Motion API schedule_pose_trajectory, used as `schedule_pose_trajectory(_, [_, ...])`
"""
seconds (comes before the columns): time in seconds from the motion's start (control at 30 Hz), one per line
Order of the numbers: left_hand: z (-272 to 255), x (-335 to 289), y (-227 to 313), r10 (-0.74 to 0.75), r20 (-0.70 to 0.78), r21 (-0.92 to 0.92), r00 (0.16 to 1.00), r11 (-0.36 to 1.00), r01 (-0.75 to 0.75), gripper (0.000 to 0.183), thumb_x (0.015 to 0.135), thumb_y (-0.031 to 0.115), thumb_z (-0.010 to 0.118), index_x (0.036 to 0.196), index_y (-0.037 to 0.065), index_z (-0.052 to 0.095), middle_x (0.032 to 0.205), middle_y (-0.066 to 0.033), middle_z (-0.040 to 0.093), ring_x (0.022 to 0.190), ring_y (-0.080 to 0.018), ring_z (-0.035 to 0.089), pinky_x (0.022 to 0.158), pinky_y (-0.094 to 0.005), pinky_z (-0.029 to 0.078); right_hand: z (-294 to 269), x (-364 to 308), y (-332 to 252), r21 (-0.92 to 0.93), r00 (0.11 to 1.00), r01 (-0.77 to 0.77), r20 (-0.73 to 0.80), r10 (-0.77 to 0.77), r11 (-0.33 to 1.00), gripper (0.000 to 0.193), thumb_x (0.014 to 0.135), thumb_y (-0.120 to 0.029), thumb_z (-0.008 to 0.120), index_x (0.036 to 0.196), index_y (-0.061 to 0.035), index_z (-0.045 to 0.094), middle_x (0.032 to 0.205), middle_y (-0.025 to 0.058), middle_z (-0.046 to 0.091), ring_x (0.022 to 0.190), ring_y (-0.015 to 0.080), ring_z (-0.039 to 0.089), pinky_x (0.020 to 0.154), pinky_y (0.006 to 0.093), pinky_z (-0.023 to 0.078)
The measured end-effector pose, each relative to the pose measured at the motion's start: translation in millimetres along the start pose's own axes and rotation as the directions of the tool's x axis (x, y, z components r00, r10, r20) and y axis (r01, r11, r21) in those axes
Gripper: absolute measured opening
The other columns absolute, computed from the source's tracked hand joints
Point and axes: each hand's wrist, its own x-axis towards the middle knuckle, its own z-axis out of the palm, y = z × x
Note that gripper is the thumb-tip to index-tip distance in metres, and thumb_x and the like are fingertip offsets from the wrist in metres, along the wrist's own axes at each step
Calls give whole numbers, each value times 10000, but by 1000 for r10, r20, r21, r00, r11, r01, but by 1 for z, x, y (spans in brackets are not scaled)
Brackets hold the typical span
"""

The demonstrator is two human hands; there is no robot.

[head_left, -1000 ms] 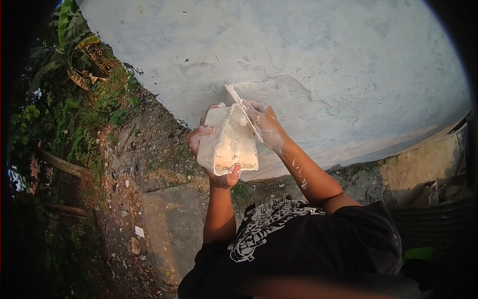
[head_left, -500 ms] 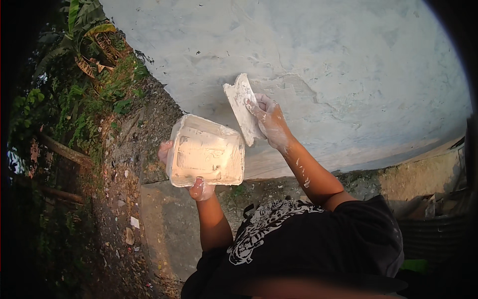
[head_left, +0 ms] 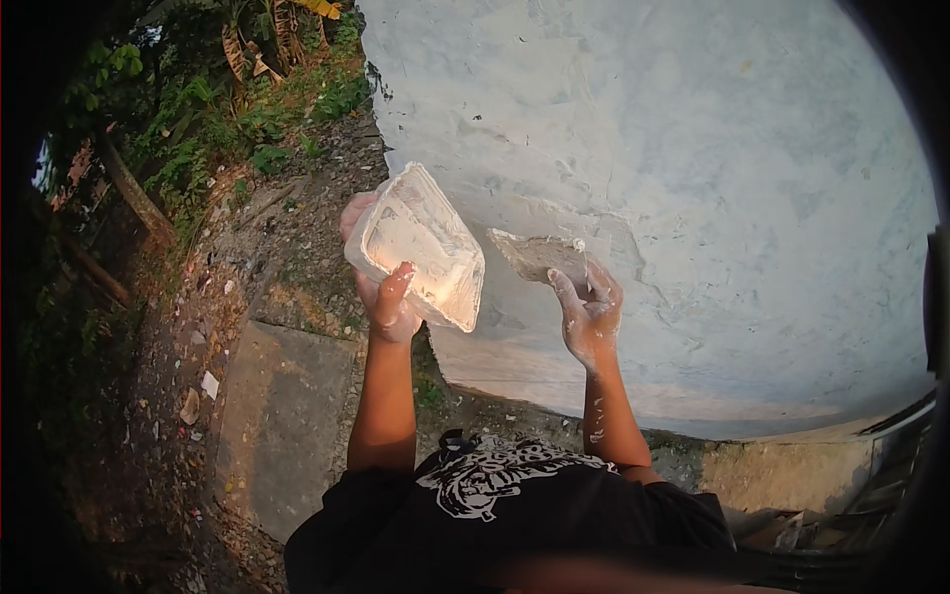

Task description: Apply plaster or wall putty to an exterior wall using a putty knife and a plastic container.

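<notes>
A shallow white plastic tub (head_left: 421, 243), its inside smeared with pale wall filler, is gripped by my left hand (head_left: 391, 305). My thumb hooks over its near rim while the other fingers curl behind it. The tub is tilted, its mouth facing up and right. In my right hand (head_left: 594, 315) is a flat filler spreader (head_left: 539, 253), pinched between thumb and fingers and coated with the same paste. The spreader lies close in front of the pale blue-grey wall (head_left: 712, 178); I cannot tell whether it touches. White paste marks both hands and my right forearm.
Left of the wall runs rough, littered ground (head_left: 213, 346) with a concrete slab (head_left: 282, 426). Green plants (head_left: 247, 119) and a slanting trunk (head_left: 137, 193) stand farther left. A ledge (head_left: 782, 470) follows the wall's foot at lower right.
My right hand has turned and moved lower and right with the spreader, away from the tub. The tub has tipped and risen slightly. The whole view has shifted too.
</notes>
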Motion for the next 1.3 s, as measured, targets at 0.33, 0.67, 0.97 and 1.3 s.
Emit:
schedule_pose_trajectory(0.33, [22,2,-26,-164,91,-74,982,982,171,788,696,204,640,1391,33,311,1257,-120,457,1204,-233,453,1076,-379,335,-14,-15,13,-570,868,489,247,-430,660,575,667,104,626,1178,-152,694,1071,99,656,901,318,594,759,411,479])
schedule_pose_trajectory(0.67, [42,-9,-40,-174,294,29,940,984,174,759,723,137,651,1386,22,299,1286,-122,411,1209,-228,436,1075,-383,325,-12,-21,18,-718,823,527,298,-483,455,630,640,74,620,1221,-166,665,1138,80,638,842,298,549,695,425,407])
schedule_pose_trajectory(0.97, [49,-19,-49,-40,105,177,994,984,21,690,797,149,676,1378,45,318,1255,-112,426,1157,-218,454,1046,-382,352,4,-15,30,-706,776,558,257,-576,437,601,621,64,628,1188,-130,667,1101,68,629,815,271,551,662,407,380])
schedule_pose_trajectory(1.3, [39,-4,-42,-273,1,-101,962,957,271,573,850,108,559,1377,33,347,1282,-123,466,1177,-213,464,1055,-364,345,17,16,26,-695,737,606,306,-603,387,552,687,-88,682,1235,-143,644,1158,69,621,839,267,550,690,414,397])
